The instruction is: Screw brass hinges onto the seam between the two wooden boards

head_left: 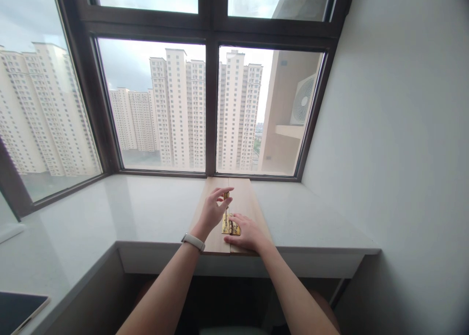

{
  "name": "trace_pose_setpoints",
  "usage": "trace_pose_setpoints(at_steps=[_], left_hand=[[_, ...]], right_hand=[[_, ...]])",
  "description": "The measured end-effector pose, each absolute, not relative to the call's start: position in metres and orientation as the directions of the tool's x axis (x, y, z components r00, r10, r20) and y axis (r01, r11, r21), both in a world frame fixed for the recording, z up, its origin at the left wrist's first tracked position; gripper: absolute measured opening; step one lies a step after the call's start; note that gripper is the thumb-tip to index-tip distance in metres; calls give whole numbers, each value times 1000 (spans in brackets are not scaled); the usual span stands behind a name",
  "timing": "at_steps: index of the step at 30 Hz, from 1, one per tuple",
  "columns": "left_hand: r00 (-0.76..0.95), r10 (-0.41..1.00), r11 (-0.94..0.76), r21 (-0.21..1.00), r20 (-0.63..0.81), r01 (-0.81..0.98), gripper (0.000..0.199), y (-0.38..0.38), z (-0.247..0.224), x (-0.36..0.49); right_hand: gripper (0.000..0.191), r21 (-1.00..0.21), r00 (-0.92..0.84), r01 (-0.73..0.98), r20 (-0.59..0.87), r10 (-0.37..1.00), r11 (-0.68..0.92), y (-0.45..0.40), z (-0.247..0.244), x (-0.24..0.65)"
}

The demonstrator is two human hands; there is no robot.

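Note:
Two pale wooden boards (244, 198) lie side by side on the white sill, with a narrow seam between them. A gold hinge (226, 227) lies open across the seam near the front. My left hand (216, 205), with a white band at the wrist, pinches a small screwdriver (226, 196) by its gold-coloured handle; its thin shaft points down to the hinge's left leaf. My right hand (246, 232) rests on the right board, thumb and fingers apart, fingertips touching the hinge's right side.
The white sill (311, 222) runs along under dark window frames (210, 105). A dark flat device (22, 309) lies at the lower left. A white wall (395, 129) rises on the right.

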State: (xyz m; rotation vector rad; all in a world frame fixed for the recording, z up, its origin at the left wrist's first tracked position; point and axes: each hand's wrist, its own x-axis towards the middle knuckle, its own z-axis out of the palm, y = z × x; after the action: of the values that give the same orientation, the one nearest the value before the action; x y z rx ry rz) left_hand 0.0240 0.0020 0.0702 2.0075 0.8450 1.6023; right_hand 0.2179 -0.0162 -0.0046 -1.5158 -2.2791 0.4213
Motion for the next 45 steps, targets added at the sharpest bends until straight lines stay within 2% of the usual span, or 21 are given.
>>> trace_pose_setpoints(at_steps=[7,9,13,17,25,32,37,42,45], left_hand=[[274,703,-693,719,656,53,44,4,71,25],[246,717,-682,730,653,51,44,4,70,26],[134,700,-714,684,701,153,32,1,71,27],[105,685,-725,662,721,188,27,1,72,25],[263,725,-665,746,637,24,40,3,70,26],[145,703,-711,684,696,166,21,-3,72,27],[171,673,-740,660,720,131,28,-2,72,27],[251,697,-704,708,672,58,39,-3,70,28],[222,686,-721,687,693,85,38,-6,70,27]], right_hand=[[98,-467,-348,804,134,928,368,-15,-5,217],[98,-470,-345,805,127,930,363,-15,-4,217],[97,-467,-344,806,128,930,363,-16,-4,217],[97,-460,-353,803,145,924,379,-16,-5,218],[96,-455,-356,805,142,924,380,-14,-6,219],[96,-454,-354,805,151,923,383,-16,-6,219],[97,-456,-354,805,141,924,378,-15,-5,218],[97,-456,-353,806,143,925,378,-15,-6,218],[96,-462,-352,802,145,925,378,-16,-5,218]])
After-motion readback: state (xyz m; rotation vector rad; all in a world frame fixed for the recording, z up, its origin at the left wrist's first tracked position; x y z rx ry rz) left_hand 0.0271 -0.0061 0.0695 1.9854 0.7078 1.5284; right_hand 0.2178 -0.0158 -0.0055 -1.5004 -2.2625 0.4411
